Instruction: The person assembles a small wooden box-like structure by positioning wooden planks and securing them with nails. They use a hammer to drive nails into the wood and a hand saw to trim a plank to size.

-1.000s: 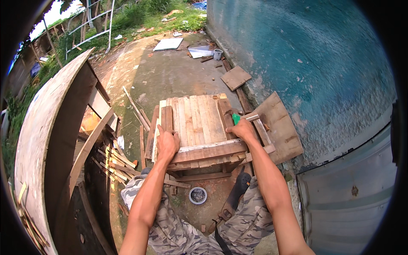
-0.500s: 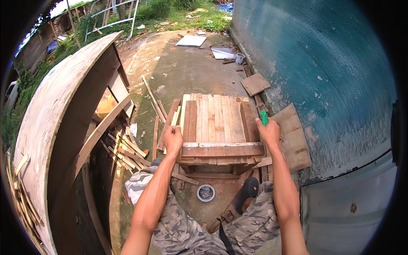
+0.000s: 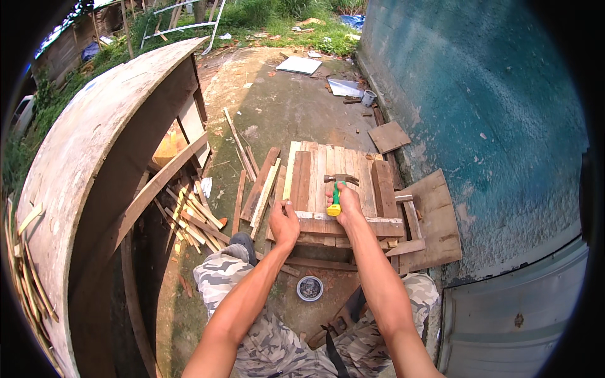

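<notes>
A hammer [image 3: 341, 179] with a dark claw head and a green and yellow handle is gripped in my right hand [image 3: 351, 206], above the low slatted wooden bench [image 3: 338, 165]. My left hand [image 3: 285, 225] is at the bench's near left corner, fingers curled and thumb against index finger; whatever they hold is too small to make out. Between the hands, a wooden plank [image 3: 378, 227] runs across the bench's near edge. Loose wood blocks lie on top: a brown board [image 3: 301, 183] on the left and a thick one [image 3: 382, 186] on the right.
A round bowl [image 3: 299, 290] of small dark pieces stands on the ground between my legs. Loose sticks [image 3: 189, 217] lie left, beside a large curved-looking wooden panel [image 3: 94, 126]. A blue wall [image 3: 479, 94] rises on the right, with boards [image 3: 428, 217] leaning near it.
My right hand has moved left from the bench's right side to above its near edge, bringing the hammer into plain view. My left hand has come lower, to the near left corner.
</notes>
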`<state>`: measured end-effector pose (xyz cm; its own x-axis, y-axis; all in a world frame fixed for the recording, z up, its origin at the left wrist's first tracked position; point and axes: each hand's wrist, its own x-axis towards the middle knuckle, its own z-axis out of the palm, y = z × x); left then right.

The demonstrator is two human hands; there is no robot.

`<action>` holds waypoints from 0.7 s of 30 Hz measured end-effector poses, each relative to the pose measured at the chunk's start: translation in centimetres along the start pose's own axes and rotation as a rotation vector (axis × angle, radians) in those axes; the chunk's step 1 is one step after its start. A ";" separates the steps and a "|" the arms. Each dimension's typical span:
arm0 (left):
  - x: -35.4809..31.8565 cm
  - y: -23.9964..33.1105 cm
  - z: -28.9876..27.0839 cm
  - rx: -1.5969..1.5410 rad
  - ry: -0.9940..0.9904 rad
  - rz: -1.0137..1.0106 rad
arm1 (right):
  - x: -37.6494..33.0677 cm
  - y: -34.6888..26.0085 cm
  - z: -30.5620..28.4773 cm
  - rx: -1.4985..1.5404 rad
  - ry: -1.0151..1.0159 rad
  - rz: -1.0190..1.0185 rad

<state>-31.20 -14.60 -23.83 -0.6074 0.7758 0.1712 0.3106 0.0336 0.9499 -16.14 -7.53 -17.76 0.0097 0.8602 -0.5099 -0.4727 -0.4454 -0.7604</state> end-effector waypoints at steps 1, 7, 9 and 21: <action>0.0 -0.2 0.1 -0.009 0.013 0.034 | 0.5 0.3 0.4 -0.044 -0.001 0.015; 0.2 -0.2 -0.4 -0.022 -0.114 0.077 | 2.2 0.5 1.0 -0.022 0.006 0.041; 0.3 0.1 -0.5 -0.008 -0.120 0.053 | 2.2 0.4 1.0 -0.030 0.004 0.072; 0.7 -0.1 -0.5 0.019 -0.147 0.007 | 1.6 0.6 2.3 -0.127 -0.038 0.123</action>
<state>-32.04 -14.44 -23.72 -0.4921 0.8598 0.1362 0.3289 0.0388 0.9436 -18.47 -5.82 -18.14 -0.0756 0.8052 -0.5881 -0.3533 -0.5732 -0.7394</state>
